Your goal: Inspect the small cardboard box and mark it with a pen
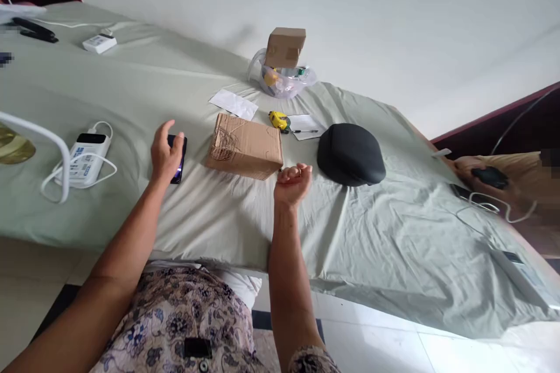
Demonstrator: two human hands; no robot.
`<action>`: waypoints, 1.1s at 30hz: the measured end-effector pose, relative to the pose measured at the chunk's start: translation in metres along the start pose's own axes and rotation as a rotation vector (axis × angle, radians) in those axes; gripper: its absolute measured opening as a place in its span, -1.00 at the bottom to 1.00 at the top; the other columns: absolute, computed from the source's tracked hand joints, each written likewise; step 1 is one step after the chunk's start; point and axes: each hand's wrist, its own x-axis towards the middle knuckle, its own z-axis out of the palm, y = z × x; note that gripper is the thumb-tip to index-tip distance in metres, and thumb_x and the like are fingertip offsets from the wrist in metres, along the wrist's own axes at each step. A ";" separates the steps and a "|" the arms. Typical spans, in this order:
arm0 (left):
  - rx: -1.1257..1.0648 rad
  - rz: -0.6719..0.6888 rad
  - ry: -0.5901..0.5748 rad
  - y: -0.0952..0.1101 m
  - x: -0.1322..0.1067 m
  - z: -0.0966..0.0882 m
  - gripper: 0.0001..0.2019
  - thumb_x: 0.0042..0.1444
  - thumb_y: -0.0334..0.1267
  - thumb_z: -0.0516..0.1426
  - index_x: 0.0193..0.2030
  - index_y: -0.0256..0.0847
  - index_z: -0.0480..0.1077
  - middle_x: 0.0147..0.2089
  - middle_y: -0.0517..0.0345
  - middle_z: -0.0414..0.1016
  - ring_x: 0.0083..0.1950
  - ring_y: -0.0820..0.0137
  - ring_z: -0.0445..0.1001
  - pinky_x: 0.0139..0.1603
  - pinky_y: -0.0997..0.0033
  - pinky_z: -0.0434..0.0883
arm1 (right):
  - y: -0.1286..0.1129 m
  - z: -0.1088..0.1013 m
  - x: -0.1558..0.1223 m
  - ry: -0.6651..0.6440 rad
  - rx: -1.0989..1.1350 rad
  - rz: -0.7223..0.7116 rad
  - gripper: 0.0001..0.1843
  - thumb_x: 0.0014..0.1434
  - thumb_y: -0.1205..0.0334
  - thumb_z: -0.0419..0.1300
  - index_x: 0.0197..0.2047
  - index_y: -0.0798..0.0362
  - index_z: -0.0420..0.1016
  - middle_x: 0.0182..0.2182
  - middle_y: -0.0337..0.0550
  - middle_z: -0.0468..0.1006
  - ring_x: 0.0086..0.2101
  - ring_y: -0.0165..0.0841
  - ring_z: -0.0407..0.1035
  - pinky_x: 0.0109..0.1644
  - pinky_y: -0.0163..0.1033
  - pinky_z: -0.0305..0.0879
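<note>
A brown cardboard box (258,143) with dark scribbled lines on its left part lies on the cloth-covered table. To its left, my left hand (165,152) is open, thumb and fingers apart, above a dark smartphone (178,173) that it partly covers. I cannot tell whether the hand touches the phone. Close to the box's lower right corner, my right hand (292,185) is closed with its fingers curled. A small dark tip shows by its left side, but what it holds is hidden. A black rounded case (350,154) sits to the right.
Behind the box are a yellow tape measure (279,120), a pen (305,131) on white paper and a folded sheet (234,104). A plastic basket (284,86) holds a smaller carton (285,48). White power strips with cables (90,160) lie left. Another person's hand (494,183) is far right.
</note>
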 end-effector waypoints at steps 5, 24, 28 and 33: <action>-0.167 0.205 -0.333 0.024 -0.028 0.026 -0.23 0.32 0.32 0.03 0.46 -0.20 0.18 0.45 -0.33 0.31 0.40 0.04 0.42 0.24 0.11 0.53 | 0.013 -0.019 0.020 0.289 -0.296 -0.002 -0.61 0.33 -0.19 0.06 -0.15 -0.02 0.31 -0.51 -0.42 0.26 -0.58 -0.56 0.12 -0.51 -0.42 0.02; 0.083 0.245 -0.323 0.045 -0.065 0.049 -0.45 0.24 0.11 0.23 0.26 -0.14 0.39 0.35 -0.26 0.28 0.35 -0.04 0.40 0.34 -0.04 0.41 | 0.027 0.005 -0.031 -0.155 -0.934 -0.376 -0.41 0.14 -0.24 0.32 0.05 0.00 0.42 0.04 0.05 0.38 0.11 -0.12 0.28 0.31 0.12 0.27; 0.068 0.192 -0.287 0.042 -0.059 0.046 -0.48 0.24 0.12 0.23 0.21 -0.14 0.41 0.33 -0.27 0.29 0.40 -0.06 0.34 0.39 -0.08 0.36 | 0.022 0.007 -0.034 -0.214 -0.875 -0.338 -0.53 0.23 -0.23 0.20 -0.03 -0.02 0.48 -0.04 0.01 0.42 0.02 -0.17 0.32 0.14 0.00 0.38; 0.125 0.131 -0.205 0.036 -0.050 0.045 -0.36 0.24 0.19 0.20 0.34 -0.14 0.41 0.59 -0.34 -0.05 0.61 -0.30 -0.06 0.51 -0.35 0.11 | 0.018 0.012 -0.044 -0.313 -0.871 -0.447 -0.54 0.33 -0.20 0.07 -0.14 -0.02 0.57 -0.25 -0.05 0.48 -0.20 -0.24 0.36 0.00 -0.07 0.39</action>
